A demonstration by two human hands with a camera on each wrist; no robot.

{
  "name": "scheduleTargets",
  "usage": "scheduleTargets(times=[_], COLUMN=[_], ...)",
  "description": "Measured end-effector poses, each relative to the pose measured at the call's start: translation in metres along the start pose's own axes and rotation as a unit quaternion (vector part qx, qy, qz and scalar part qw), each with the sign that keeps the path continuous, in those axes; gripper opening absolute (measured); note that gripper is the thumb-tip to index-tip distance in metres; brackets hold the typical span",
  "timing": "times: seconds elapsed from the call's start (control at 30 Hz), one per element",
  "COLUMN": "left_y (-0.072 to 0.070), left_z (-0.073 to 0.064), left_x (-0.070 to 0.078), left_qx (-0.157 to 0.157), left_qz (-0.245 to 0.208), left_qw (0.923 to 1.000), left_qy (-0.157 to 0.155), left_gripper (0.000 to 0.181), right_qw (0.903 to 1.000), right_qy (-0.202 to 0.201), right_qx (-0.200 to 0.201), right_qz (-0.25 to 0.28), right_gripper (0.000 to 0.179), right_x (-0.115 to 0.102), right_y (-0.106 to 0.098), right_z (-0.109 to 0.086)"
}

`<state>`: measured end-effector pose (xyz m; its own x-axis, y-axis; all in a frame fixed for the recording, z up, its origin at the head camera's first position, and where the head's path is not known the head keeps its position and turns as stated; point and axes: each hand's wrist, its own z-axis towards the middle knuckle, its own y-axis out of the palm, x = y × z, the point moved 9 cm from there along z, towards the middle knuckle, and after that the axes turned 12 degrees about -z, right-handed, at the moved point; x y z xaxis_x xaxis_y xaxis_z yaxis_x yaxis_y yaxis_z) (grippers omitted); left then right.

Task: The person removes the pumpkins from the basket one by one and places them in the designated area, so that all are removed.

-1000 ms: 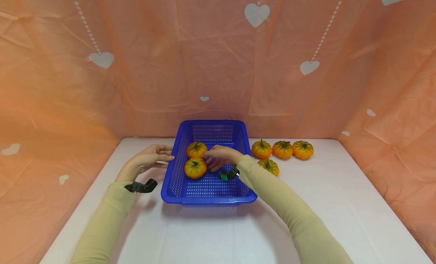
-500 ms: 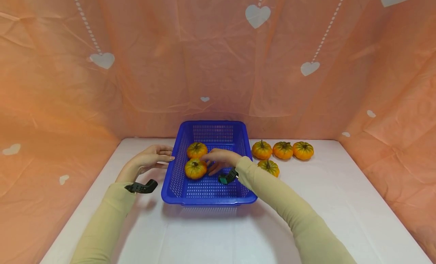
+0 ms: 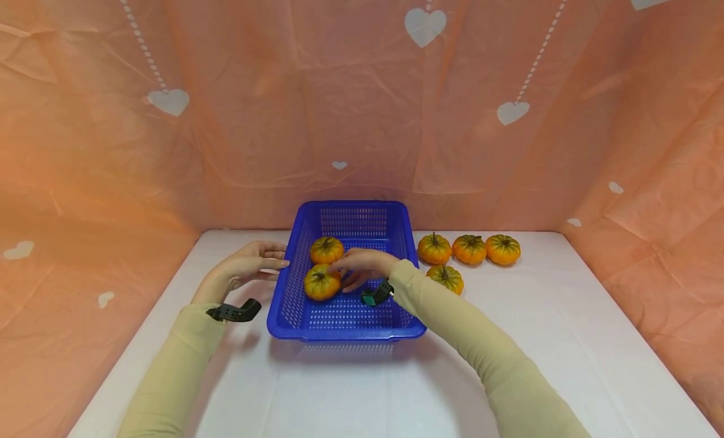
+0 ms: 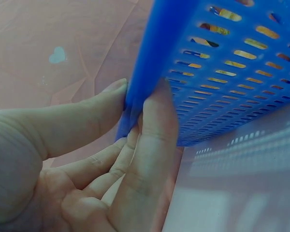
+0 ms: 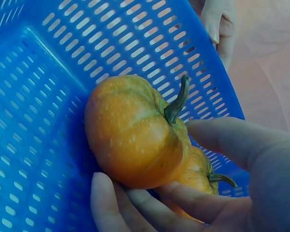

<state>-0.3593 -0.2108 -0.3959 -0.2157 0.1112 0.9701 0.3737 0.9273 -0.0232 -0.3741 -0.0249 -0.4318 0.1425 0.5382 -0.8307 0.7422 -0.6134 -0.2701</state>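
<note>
A blue plastic basket [image 3: 346, 333] with slotted walls stands mid-table. My left hand [image 3: 249, 264] pinches its left rim between thumb and fingers, as the left wrist view shows closely. Inside the basket, toward its left wall, lie two small orange pumpkins with green stems. My right hand [image 3: 364, 266] reaches in over the right side and holds the nearer pumpkin [image 3: 321, 283]. In the right wrist view, the thumb lies by that pumpkin's stem side and the fingers curl along its lower side. The farther pumpkin [image 3: 327, 250] sits right behind it.
Right of the basket, three pumpkins stand in a back row: a left one [image 3: 434, 248], a middle one [image 3: 470, 249] and a right one [image 3: 503, 249]. Another pumpkin [image 3: 445, 279] sits in front, partly behind the right sleeve. An orange curtain [image 3: 362, 111] surrounds the white table [image 3: 339, 394].
My right hand has moved slightly left and toward me, onto the nearer pumpkin. That pumpkin has shifted a little left and nearer. The left hand stays on the rim.
</note>
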Motion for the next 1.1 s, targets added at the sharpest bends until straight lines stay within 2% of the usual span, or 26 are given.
scheduleTargets(times=[0.33, 0.53, 0.77, 0.87, 1.1], left_y=[0.0, 0.0, 0.0, 0.0, 0.001], left_z=[0.001, 0.002, 0.001, 0.001, 0.001], left_x=[-0.002, -0.002, -0.001, 0.0, 0.0], left_qx=[-0.001, -0.003, -0.004, 0.0, -0.011], left_qz=[0.0, -0.003, -0.002, -0.002, -0.003], left_qw=[1.0, 1.0, 1.0, 1.0, 0.9999], left_qy=[0.002, 0.004, 0.005, 0.003, 0.008], left_gripper=[0.059, 0.059, 0.06, 0.059, 0.061], right_qw=[0.9988, 0.9992, 0.999, 0.9992, 0.9985], right_qy=[-0.015, -0.022, -0.025, -0.024, -0.047], right_qx=[-0.011, -0.025, -0.031, -0.03, -0.012], right_qz=[-0.045, -0.022, -0.019, -0.007, 0.026], right_gripper=[0.016, 0.013, 0.037, 0.042, 0.038], right_x=[-0.002, -0.002, -0.004, -0.006, -0.016], right_y=[0.004, 0.008, 0.01, 0.01, 0.001], right_z=[0.002, 0.004, 0.003, 0.001, -0.005])
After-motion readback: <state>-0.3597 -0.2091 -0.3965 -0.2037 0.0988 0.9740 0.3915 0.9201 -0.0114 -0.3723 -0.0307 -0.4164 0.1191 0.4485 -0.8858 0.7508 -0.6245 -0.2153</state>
